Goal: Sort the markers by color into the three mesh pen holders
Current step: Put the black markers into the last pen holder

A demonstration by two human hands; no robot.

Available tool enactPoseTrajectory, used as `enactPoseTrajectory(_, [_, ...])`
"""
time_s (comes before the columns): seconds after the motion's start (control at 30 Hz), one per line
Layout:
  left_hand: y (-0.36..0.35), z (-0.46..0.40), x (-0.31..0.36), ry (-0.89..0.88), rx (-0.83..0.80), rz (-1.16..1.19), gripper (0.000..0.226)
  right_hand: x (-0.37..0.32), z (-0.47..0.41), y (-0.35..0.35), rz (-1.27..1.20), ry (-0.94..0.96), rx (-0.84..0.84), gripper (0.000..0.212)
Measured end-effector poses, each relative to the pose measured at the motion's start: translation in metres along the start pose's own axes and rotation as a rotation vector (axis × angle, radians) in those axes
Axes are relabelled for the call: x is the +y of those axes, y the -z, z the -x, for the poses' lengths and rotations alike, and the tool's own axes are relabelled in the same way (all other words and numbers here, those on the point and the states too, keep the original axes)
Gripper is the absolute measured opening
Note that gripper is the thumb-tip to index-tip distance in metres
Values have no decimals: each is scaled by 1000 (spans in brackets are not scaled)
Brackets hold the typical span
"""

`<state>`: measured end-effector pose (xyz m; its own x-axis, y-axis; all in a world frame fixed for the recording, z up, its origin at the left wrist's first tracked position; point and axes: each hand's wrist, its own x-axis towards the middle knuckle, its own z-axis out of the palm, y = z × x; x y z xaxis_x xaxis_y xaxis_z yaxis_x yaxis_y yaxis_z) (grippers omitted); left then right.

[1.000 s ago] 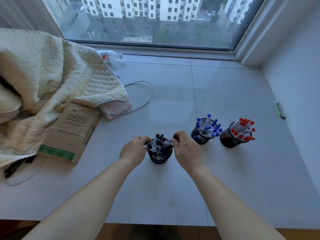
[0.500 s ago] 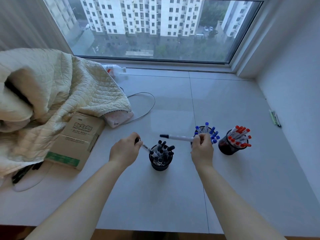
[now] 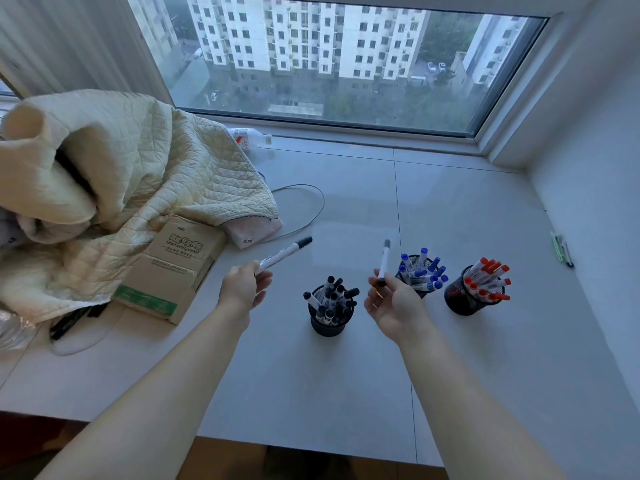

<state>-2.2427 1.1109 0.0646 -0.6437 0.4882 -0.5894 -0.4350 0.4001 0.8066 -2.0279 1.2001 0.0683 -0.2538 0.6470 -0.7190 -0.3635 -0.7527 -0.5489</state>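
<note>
i had just pulled two black markers up out of the black-marker holder point(image 3: 329, 317); my left hand point(image 3: 244, 289) gripped one point(image 3: 284, 255), my right hand point(image 3: 393, 299) pinched the other point(image 3: 383, 259); so sorted ones were coming out.

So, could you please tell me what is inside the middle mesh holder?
The middle holder contains blue-capped markers, caps up and leaning outward. Their lower ends are hidden by its wall and the right hand.
</note>
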Motion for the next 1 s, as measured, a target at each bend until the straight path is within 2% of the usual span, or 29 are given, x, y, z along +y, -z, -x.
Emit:
enactPoseTrajectory(0.13, [-2,9,-12,124,-154,133,13,6,-2,0,170,37,-84,9])
enactPoseTrajectory(0.23, [-7,15,-19,175,-302,211,10,11,-6,1,385,163,-40,5])
enactPoseTrajectory(0.33, [-8,16,-24,137,-363,158,10,17,-12,3,700,297,53,6])
enactPoseTrajectory(0.53, [-10,13,-28,-16,-317,-170,13,28,-21,-1,987,384,64,7])
enactPoseTrajectory(0.8, [-17,1,-30,-93,-251,-286,9,33,-29,0,1185,515,124,11])
enactPoseTrajectory(1.0, [-19,-4,-34,-143,-138,-301,11,37,-25,0,1220,769,134,14])
